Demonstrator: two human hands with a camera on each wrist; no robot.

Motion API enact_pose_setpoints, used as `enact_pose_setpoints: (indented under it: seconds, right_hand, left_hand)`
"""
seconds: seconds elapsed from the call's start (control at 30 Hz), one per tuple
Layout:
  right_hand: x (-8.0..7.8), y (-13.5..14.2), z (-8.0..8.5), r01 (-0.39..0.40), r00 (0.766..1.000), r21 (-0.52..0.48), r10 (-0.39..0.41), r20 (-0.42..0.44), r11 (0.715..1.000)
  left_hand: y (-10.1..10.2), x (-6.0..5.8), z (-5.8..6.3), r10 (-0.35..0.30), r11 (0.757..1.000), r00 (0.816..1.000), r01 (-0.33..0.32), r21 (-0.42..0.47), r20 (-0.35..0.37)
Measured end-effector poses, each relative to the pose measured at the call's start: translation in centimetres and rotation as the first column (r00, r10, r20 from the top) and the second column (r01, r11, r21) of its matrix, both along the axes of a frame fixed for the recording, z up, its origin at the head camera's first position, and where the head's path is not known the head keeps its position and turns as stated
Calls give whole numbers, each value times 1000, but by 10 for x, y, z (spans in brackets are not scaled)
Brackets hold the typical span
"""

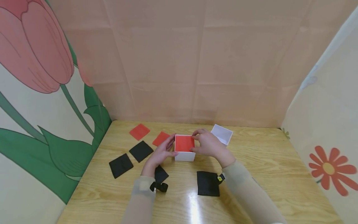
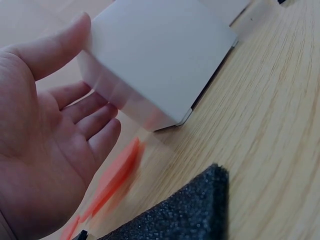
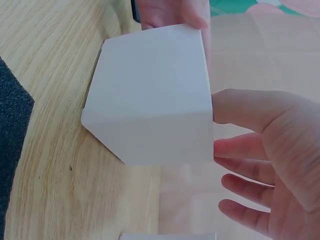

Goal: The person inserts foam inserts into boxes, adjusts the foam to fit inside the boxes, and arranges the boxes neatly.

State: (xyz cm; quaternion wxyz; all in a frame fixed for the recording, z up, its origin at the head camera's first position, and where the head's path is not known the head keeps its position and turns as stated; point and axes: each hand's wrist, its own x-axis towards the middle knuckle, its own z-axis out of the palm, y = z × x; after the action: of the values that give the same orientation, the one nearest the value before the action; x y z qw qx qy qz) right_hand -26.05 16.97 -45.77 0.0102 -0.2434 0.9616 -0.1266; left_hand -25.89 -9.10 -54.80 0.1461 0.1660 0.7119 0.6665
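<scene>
A white open-topped box (image 1: 184, 156) stands mid-table, with a red square (image 1: 184, 143) lying flat inside near its rim. My left hand (image 1: 161, 153) holds the box's left side, thumb at the near corner and fingers along the side; the left wrist view shows the thumb (image 2: 57, 47) on the front face's edge. From the right, my right hand (image 1: 208, 143) reaches over the rim with thumb and index finger at the red square's right edge. Its other fingers are spread loosely in the right wrist view, where the box wall (image 3: 150, 80) hides the thumb and index tips.
A white lid (image 1: 222, 133) lies behind my right hand. Left of the box are two red squares (image 1: 139, 132) and several black foam squares (image 1: 141, 151), one partly behind my left wrist. Another black square (image 1: 208, 184) lies near my right wrist. Fabric walls border the table.
</scene>
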Motion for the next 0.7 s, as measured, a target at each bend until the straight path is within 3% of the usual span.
enact_pose_setpoints:
  seconds: [0.4, 0.7]
  right_hand:
    - [-3, -5, 2, 1, 1000, 72, 1, -27, 997]
    - [-4, -4, -1, 8, 1000, 50, -7, -18, 999]
  left_hand:
    - [2, -1, 1, 6, 1000, 1000, -5, -12, 10]
    - [3, -1, 0, -9, 1000, 1000, 9, 0, 12]
